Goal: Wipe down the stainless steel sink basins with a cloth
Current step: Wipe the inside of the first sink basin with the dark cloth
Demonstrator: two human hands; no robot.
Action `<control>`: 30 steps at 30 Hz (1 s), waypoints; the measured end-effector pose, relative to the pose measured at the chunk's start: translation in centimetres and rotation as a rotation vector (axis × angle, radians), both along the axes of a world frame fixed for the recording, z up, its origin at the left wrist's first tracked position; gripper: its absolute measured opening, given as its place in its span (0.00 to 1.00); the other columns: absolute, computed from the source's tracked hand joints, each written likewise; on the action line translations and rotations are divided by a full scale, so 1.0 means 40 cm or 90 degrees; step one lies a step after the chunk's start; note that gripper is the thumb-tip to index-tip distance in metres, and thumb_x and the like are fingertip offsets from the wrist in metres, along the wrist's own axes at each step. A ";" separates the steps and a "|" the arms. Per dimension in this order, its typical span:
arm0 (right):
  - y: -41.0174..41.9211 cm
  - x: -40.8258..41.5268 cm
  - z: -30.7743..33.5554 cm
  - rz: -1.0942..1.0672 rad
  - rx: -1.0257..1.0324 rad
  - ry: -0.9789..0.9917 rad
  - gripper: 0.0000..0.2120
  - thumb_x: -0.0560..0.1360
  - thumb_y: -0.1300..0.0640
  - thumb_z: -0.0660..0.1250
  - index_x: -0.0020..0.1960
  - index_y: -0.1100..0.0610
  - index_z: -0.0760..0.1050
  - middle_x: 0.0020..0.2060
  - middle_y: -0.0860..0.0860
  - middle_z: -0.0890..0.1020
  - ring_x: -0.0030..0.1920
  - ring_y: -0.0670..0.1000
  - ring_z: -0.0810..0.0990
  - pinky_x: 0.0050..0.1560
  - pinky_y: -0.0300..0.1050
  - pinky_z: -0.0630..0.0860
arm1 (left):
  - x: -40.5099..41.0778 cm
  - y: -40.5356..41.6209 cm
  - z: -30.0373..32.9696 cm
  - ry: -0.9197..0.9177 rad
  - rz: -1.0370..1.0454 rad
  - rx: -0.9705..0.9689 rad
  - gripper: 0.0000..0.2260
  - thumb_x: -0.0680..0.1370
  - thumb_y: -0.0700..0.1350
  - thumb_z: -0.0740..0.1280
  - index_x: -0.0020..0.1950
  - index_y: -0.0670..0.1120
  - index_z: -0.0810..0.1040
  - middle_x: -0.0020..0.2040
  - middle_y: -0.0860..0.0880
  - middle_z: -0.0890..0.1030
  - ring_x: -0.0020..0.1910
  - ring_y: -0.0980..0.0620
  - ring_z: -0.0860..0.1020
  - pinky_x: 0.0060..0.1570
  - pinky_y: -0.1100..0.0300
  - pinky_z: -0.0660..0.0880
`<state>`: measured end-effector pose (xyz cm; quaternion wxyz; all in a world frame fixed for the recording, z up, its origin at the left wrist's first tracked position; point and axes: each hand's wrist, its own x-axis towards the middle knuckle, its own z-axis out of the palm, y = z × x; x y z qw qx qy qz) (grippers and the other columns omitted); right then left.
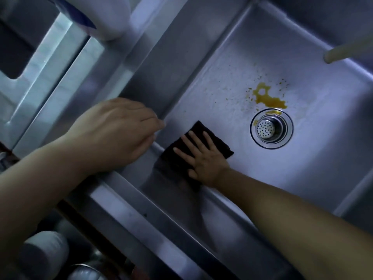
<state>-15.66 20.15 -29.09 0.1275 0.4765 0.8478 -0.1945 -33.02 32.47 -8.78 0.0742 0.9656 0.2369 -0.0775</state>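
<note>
A stainless steel sink basin [232,81] fills the middle and right of the head view. My right hand [203,158] lies flat with spread fingers on a dark cloth [214,136], pressing it against the basin floor near the near-left corner. My left hand [113,132] rests on the basin's rim [129,190] at that corner, fingers bent over the edge and holding nothing. A round drain strainer [271,128] sits to the right of the cloth. Just beyond the drain lies a yellow-orange stain [268,99] with small specks scattered around it.
A pale hose end [339,53] hangs over the basin's far right. A second basin [18,47] lies at the upper left, beyond a steel divider. A white rounded object [113,17] sits at the top. Pale containers [44,253] stand below the counter at lower left.
</note>
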 end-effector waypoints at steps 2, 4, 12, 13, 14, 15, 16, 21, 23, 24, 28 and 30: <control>0.059 -0.043 -0.009 -0.010 0.002 0.011 0.35 0.76 0.41 0.54 0.77 0.45 0.40 0.77 0.56 0.41 0.76 0.60 0.36 0.68 0.62 0.26 | 0.001 0.002 -0.002 0.004 -0.005 -0.003 0.12 0.75 0.46 0.62 0.53 0.45 0.82 0.46 0.47 0.83 0.43 0.44 0.81 0.44 0.51 0.78; 0.110 -0.083 -0.012 -0.032 0.006 0.015 0.35 0.77 0.41 0.54 0.77 0.45 0.39 0.77 0.55 0.39 0.75 0.59 0.35 0.68 0.62 0.27 | -0.003 0.005 -0.004 0.015 -0.009 0.000 0.12 0.76 0.47 0.62 0.53 0.46 0.81 0.46 0.48 0.83 0.44 0.44 0.81 0.45 0.51 0.77; 0.133 -0.112 -0.004 -0.079 0.030 0.018 0.34 0.77 0.41 0.54 0.77 0.45 0.40 0.77 0.55 0.39 0.76 0.59 0.36 0.70 0.63 0.29 | -0.006 0.005 -0.003 0.058 -0.014 0.012 0.12 0.75 0.50 0.61 0.49 0.48 0.81 0.43 0.50 0.82 0.44 0.47 0.80 0.46 0.52 0.75; 0.125 -0.104 -0.004 -0.085 0.031 0.018 0.34 0.77 0.41 0.54 0.77 0.45 0.40 0.77 0.56 0.40 0.76 0.59 0.36 0.68 0.62 0.28 | -0.006 0.003 -0.003 0.063 -0.015 0.013 0.11 0.74 0.50 0.61 0.49 0.48 0.81 0.43 0.50 0.82 0.44 0.47 0.80 0.45 0.53 0.75; 0.113 -0.092 -0.003 -0.084 0.032 0.015 0.34 0.77 0.41 0.53 0.77 0.45 0.41 0.77 0.56 0.41 0.76 0.59 0.37 0.67 0.62 0.26 | -0.005 0.002 -0.004 0.066 -0.015 0.016 0.11 0.75 0.50 0.61 0.49 0.49 0.81 0.43 0.50 0.82 0.44 0.47 0.80 0.45 0.52 0.75; 0.095 -0.074 -0.003 -0.076 0.034 0.012 0.34 0.77 0.40 0.53 0.77 0.45 0.41 0.77 0.56 0.41 0.76 0.59 0.37 0.67 0.62 0.25 | -0.004 0.001 -0.004 0.067 -0.012 0.017 0.12 0.75 0.50 0.60 0.49 0.49 0.81 0.43 0.50 0.82 0.45 0.47 0.80 0.46 0.52 0.75; 0.073 -0.051 -0.001 -0.068 0.036 0.011 0.34 0.77 0.40 0.54 0.77 0.46 0.43 0.77 0.57 0.43 0.76 0.60 0.38 0.67 0.62 0.26 | -0.004 0.000 -0.003 0.065 -0.006 0.016 0.12 0.75 0.50 0.59 0.48 0.49 0.81 0.43 0.50 0.82 0.45 0.47 0.80 0.46 0.52 0.74; -0.089 0.109 0.018 -0.075 0.075 0.009 0.34 0.72 0.39 0.60 0.75 0.49 0.60 0.74 0.60 0.61 0.74 0.64 0.58 0.70 0.69 0.55 | -0.001 -0.006 0.000 0.054 0.022 0.023 0.16 0.75 0.51 0.55 0.47 0.48 0.82 0.41 0.49 0.82 0.44 0.45 0.80 0.45 0.51 0.75; -0.171 0.180 0.020 -0.083 0.072 -0.013 0.33 0.74 0.37 0.55 0.75 0.50 0.59 0.74 0.61 0.60 0.74 0.65 0.57 0.70 0.69 0.56 | 0.004 -0.008 0.003 0.064 0.029 0.017 0.15 0.74 0.52 0.58 0.46 0.48 0.82 0.40 0.48 0.82 0.42 0.44 0.81 0.43 0.51 0.76; -0.211 0.215 0.021 -0.095 0.069 -0.021 0.33 0.75 0.37 0.53 0.76 0.51 0.59 0.74 0.61 0.60 0.74 0.66 0.56 0.70 0.69 0.55 | 0.007 -0.009 0.005 0.073 0.030 0.014 0.14 0.73 0.52 0.59 0.46 0.48 0.82 0.40 0.48 0.82 0.41 0.43 0.81 0.42 0.51 0.76; -0.339 0.317 0.035 -0.135 0.069 -0.044 0.35 0.74 0.36 0.54 0.75 0.53 0.58 0.73 0.63 0.61 0.74 0.65 0.54 0.68 0.69 0.54 | 0.012 -0.008 0.006 0.120 0.023 0.017 0.12 0.71 0.52 0.63 0.44 0.47 0.82 0.38 0.47 0.82 0.39 0.43 0.81 0.38 0.51 0.75; -0.359 0.338 0.038 -0.126 0.082 -0.050 0.35 0.73 0.37 0.56 0.74 0.53 0.58 0.72 0.63 0.63 0.74 0.63 0.54 0.67 0.69 0.55 | 0.020 -0.010 0.002 0.140 0.003 0.023 0.13 0.70 0.52 0.62 0.44 0.48 0.82 0.37 0.47 0.82 0.37 0.43 0.81 0.35 0.52 0.75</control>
